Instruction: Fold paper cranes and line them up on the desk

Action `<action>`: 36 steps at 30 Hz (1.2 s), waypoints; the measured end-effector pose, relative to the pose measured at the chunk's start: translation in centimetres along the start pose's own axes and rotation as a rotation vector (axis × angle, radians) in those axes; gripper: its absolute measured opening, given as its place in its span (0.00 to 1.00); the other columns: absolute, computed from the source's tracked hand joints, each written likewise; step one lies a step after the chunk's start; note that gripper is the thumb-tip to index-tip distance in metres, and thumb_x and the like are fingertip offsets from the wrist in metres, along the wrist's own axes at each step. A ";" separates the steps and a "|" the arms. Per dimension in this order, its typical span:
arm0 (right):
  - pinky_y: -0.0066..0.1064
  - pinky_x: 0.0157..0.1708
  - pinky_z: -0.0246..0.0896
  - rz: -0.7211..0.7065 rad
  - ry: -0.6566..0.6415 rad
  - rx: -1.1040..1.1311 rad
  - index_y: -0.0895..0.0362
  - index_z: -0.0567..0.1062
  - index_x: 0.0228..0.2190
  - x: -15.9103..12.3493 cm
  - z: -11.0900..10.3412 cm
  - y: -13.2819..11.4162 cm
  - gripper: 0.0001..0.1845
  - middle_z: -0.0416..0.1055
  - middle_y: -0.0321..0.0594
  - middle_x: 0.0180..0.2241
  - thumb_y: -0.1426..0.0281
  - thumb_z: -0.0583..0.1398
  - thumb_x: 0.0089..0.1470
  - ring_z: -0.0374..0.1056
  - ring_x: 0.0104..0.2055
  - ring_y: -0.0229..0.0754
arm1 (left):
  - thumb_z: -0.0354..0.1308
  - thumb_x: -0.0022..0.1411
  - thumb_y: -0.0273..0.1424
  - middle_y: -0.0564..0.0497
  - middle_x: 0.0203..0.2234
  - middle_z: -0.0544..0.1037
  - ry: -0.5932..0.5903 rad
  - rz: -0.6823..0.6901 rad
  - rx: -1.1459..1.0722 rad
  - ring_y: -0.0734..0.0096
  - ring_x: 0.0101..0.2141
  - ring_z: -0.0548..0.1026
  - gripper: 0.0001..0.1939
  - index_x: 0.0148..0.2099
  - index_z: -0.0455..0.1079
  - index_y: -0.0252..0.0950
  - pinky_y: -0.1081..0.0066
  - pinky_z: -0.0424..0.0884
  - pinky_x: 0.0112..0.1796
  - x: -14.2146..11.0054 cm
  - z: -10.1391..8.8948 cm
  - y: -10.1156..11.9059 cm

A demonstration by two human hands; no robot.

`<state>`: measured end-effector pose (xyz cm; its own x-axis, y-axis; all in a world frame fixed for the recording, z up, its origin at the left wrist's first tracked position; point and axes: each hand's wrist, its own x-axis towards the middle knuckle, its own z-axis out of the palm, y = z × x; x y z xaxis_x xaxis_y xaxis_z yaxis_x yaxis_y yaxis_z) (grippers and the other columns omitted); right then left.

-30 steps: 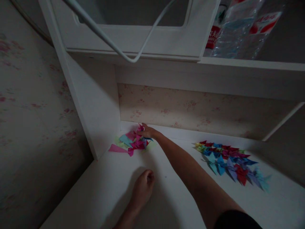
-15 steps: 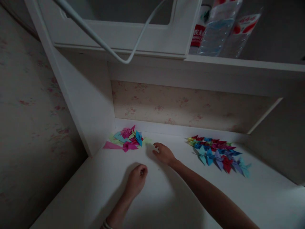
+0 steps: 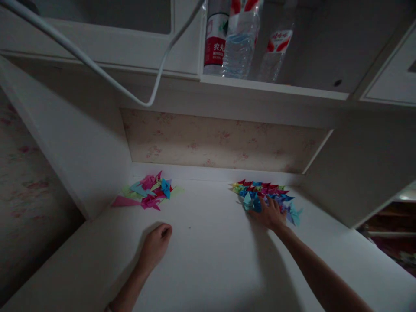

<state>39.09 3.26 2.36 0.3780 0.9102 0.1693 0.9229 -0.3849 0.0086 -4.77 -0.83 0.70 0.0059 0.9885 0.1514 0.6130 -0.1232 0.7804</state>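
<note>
My right hand [image 3: 270,214] lies over the front row of folded paper cranes [image 3: 248,202] at the right, its fingers spread and touching or just above them. Part of that row is hidden beneath the hand. These cranes are lined up in rows of blue, red, purple and yellow-green. To the left, my left hand [image 3: 155,243] rests on the white desktop, curled into a loose fist with nothing visible in it. Beyond it is a looser heap of paper cranes [image 3: 151,200] in pink, blue and pale green.
A white cable [image 3: 110,80] hangs in front of the upper cabinet. Several plastic bottles [image 3: 240,43] stand on the shelf above. White side panels [image 3: 81,143] and a flowered wall [image 3: 208,141] bound the desktop [image 3: 208,260].
My right hand has moved from near the left heap across to the rows of cranes at the right. My view has turned to the right. The left hand remains curled.
</note>
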 end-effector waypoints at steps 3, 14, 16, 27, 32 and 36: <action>0.60 0.52 0.44 -0.035 -0.036 0.019 0.45 0.53 0.61 0.7 0.2 -0.1 0.43 0.44 0.47 0.64 0.42 0.53 0.47 0.44 0.62 0.63 | 0.47 0.59 0.36 0.53 0.25 0.76 0.011 0.018 0.060 0.70 0.29 0.74 0.13 0.31 0.70 0.38 0.73 0.65 0.34 0.0 0.3 0.0; 0.38 0.42 0.60 -0.327 -0.095 -0.022 0.50 0.69 0.50 1.9 -2.7 -4.8 0.18 0.69 0.48 0.48 0.62 0.51 0.60 0.65 0.49 0.52 | 0.45 0.60 0.35 0.53 0.25 0.76 0.021 -0.003 0.114 0.70 0.29 0.73 0.13 0.31 0.69 0.38 0.73 0.64 0.34 -0.1 0.6 0.1; 0.37 0.40 0.61 -0.355 -0.099 -0.031 0.51 0.72 0.46 1.6 -3.1 -5.2 0.16 0.70 0.47 0.46 0.64 0.50 0.61 0.67 0.48 0.51 | 0.46 0.60 0.36 0.53 0.25 0.76 0.024 0.005 0.100 0.70 0.29 0.73 0.13 0.31 0.69 0.39 0.73 0.64 0.34 -0.1 0.6 0.1; 0.36 0.40 0.62 -0.530 -0.139 0.012 0.54 0.78 0.36 1.5 -7.8 -12.9 0.15 0.75 0.48 0.40 0.64 0.53 0.58 0.70 0.43 0.51 | 0.46 0.60 0.35 0.54 0.23 0.74 -0.030 0.011 -0.006 0.70 0.28 0.72 0.13 0.30 0.70 0.38 0.74 0.63 0.32 0.3 0.4 -0.3; 0.39 0.40 0.63 -0.676 -0.167 0.096 0.53 0.78 0.38 1.4 -10.4 -22.9 0.14 0.75 0.47 0.40 0.61 0.57 0.53 0.70 0.43 0.53 | 0.46 0.60 0.35 0.54 0.22 0.74 -0.039 -0.005 -0.007 0.71 0.26 0.72 0.13 0.29 0.69 0.38 0.75 0.62 0.30 0.3 0.3 -0.1; 0.40 0.48 0.60 -0.799 -0.108 0.214 0.49 0.68 0.52 0.2 -12.5 -31.0 0.21 0.67 0.45 0.53 0.60 0.50 0.60 0.63 0.53 0.50 | 0.46 0.61 0.34 0.53 0.23 0.75 -0.041 -0.003 -0.013 0.70 0.27 0.73 0.13 0.29 0.69 0.38 0.75 0.63 0.31 0.2 0.2 0.0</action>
<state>9.65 13.42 14.44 -0.4013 0.9109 0.0966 0.9061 0.4102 -0.1034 -4.63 -0.62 0.56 0.0365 0.9916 0.1241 0.6027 -0.1209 0.7887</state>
